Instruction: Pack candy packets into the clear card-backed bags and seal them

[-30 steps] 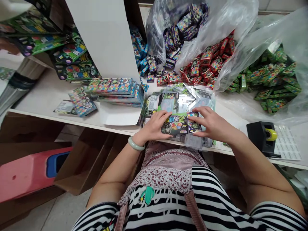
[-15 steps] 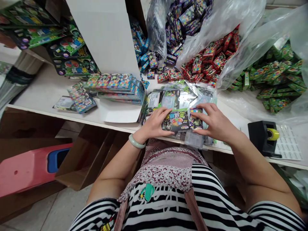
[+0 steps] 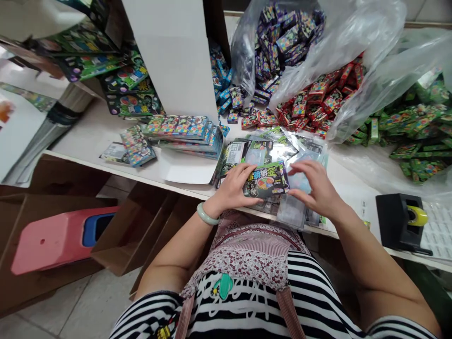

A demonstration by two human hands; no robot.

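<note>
The left hand (image 3: pixel 233 188) grasps a black carton (image 3: pixel 267 181) by 1 end, likely steadying it; the right hand (image 3: pixel 320 189), fingers parted and empty, hovers beside the other.

This looks like a small packing workshop. Clear plastic bags (image 3: pixel 374 23) across the upper right spill heaps of small purple boxes (image 3: pixel 289 42), red boxes (image 3: pixel 318 99) and green boxes (image 3: pixel 416 125) onto a long white table (image 3: pixel 353 186). A tape dispenser (image 3: pixel 391 219) stands at the right. Open cardboard cartons (image 3: pixel 122 235) and a pink plastic stool (image 3: pixel 52 240) sit on a tiled floor (image 3: pixel 84 301) at lower left; the worker wears an apron (image 3: pixel 243 263), a printed box (image 3: pixel 267 182) in the left hand (image 3: pixel 237 187).
</note>
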